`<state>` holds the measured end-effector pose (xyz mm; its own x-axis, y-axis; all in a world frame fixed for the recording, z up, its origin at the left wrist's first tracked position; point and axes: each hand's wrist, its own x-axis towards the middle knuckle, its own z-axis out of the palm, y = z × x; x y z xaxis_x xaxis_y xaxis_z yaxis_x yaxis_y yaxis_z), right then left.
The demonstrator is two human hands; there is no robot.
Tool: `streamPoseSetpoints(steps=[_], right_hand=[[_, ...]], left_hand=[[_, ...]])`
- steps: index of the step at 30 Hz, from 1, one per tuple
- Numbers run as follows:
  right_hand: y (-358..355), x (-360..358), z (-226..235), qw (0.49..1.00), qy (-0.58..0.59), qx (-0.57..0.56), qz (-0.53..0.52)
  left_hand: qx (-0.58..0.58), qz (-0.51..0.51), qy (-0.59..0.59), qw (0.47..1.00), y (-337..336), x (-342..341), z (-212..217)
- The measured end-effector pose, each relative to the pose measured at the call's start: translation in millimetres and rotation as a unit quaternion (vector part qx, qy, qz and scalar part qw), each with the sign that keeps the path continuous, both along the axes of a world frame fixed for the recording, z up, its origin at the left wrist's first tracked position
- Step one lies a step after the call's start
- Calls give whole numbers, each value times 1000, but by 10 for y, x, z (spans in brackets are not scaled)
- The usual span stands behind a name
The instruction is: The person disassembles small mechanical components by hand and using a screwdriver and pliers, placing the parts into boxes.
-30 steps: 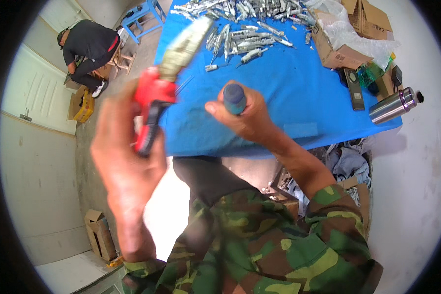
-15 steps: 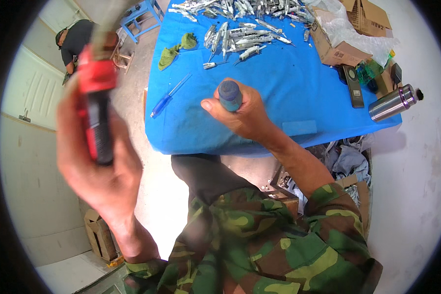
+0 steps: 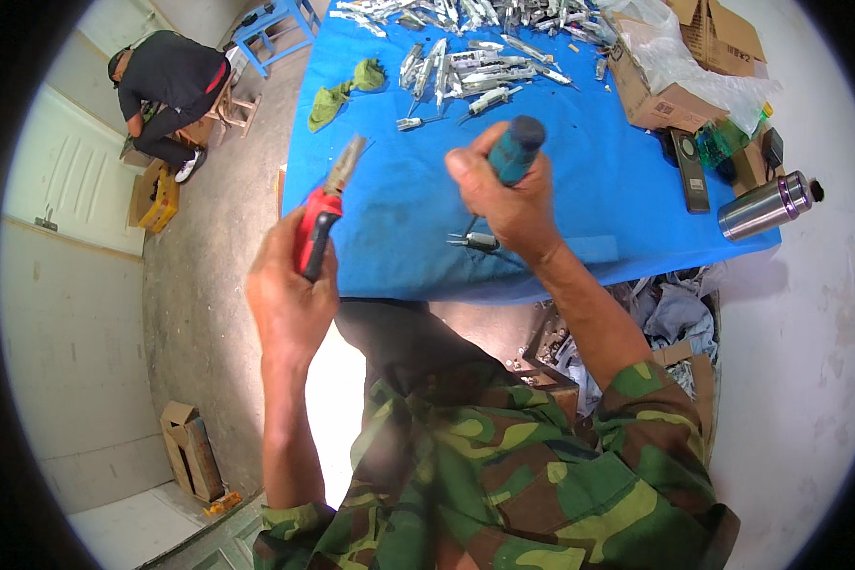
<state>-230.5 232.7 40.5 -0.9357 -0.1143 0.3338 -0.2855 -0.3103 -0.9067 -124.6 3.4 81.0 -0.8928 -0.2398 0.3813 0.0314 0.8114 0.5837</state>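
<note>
My left hand [image 3: 293, 302] is closed around pliers [image 3: 319, 226] with red and black handles, their jaws pointing up over the table's left edge. To the right, my right hand [image 3: 511, 201] grips a screwdriver [image 3: 517, 154] by its teal, dark-ended handle. Its thin shaft slants down below the fist to a small metal-and-white device [image 3: 477, 241] with prongs, lying near the front edge of the blue-covered table [image 3: 399, 204]. Whether the screwdriver's tip touches that device I cannot tell.
Similar slim devices [image 3: 489, 71] lie heaped at the table's far side, beside a green cloth [image 3: 329, 106]. At the right are an opened carton [image 3: 660, 103], a dark rectangular device [image 3: 691, 171] and a steel flask [image 3: 760, 207]. Another person [image 3: 171, 81] sits bent over at far left.
My left hand has brought the pliers down and right, over the table's left edge. My right hand has shifted slightly right with the screwdriver, and the small device now shows below it.
</note>
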Motion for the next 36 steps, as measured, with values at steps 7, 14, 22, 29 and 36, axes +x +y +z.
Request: streamPoseSetpoints(steps=[7,14,22,29,36], right_hand=[[228,-139,111,958,-54,-282,-7],[805,-120,264,987,-135,-77,-32],[758,-327,-141,825,18,545,-152],[751,-337,-725,740,146,639,-151],[753,-260,-742,727,172,647,-156]], left_hand=[[-70,28,-128,989,-116,-178,-845],[-172,-1,-54,984,-216,-362,-1197],[-148,-11,-13,989,-342,-416,-1160],[-179,51,7,983,-824,-791,-1117],[-139,47,-36,988,-931,-967,-1325]])
